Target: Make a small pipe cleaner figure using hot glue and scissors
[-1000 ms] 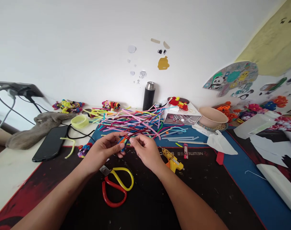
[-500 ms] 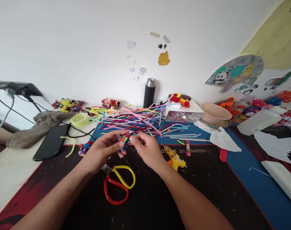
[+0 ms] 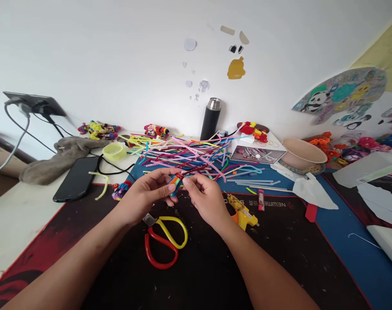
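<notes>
In the head view my left hand [image 3: 152, 189] pinches a short bundle of pipe cleaners [image 3: 175, 181], orange, green and blue, with a glittery red one wound around its upper end. Close on its right, my right hand [image 3: 207, 200] has thumb and fingers pressed together by the red wrap. What sits in that pinch is hidden by the fingers. Below the hands lie scissors [image 3: 159, 265] with one red and one yellow handle. A yellow glue gun [image 3: 247, 219] rests right of my right hand.
A heap of loose pipe cleaners [image 3: 183, 150] spreads behind the hands, before a black flask [image 3: 210, 120]. A white box [image 3: 260, 150] and beige bowl [image 3: 304, 150] stand right of it. To the left are a phone [image 3: 76, 178], a tape roll [image 3: 114, 151] and a small colourful figure [image 3: 121, 190].
The camera view has tilted and shifted, so the scene sits further right. My right fingertips appear slightly further from the bundle; my left hand keeps its grip.
</notes>
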### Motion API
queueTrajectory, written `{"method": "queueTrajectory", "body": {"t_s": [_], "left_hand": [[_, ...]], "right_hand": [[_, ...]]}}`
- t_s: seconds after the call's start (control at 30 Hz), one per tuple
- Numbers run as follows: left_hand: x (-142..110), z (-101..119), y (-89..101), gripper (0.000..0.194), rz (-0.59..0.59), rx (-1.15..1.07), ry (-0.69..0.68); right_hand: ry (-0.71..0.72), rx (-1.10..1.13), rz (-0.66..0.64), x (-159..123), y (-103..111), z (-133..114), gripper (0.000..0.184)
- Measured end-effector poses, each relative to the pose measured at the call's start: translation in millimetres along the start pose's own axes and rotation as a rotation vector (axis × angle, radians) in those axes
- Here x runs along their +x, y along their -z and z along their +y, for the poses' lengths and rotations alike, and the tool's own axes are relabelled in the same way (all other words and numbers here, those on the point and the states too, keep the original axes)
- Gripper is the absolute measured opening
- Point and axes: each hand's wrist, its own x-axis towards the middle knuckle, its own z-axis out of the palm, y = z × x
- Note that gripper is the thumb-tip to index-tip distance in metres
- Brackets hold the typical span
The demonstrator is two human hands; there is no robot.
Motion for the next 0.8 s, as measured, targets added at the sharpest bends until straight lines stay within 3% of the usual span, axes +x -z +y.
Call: {"method": "queueTrajectory", "body": {"t_s": [0.53,0.8], "left_hand": [[3.1,-4.4,0.6,0.048,0.004,-0.034,0.013],[0.3,-2.5,-2.1,0.045,-0.005,-0.119,0.014]], "right_hand": [[0.021,-0.017,0.076,-0.1,2.0,0.5,0.047],[0.029,0.001,0.050,0.1,1.1,-0.1,0.044]]}}
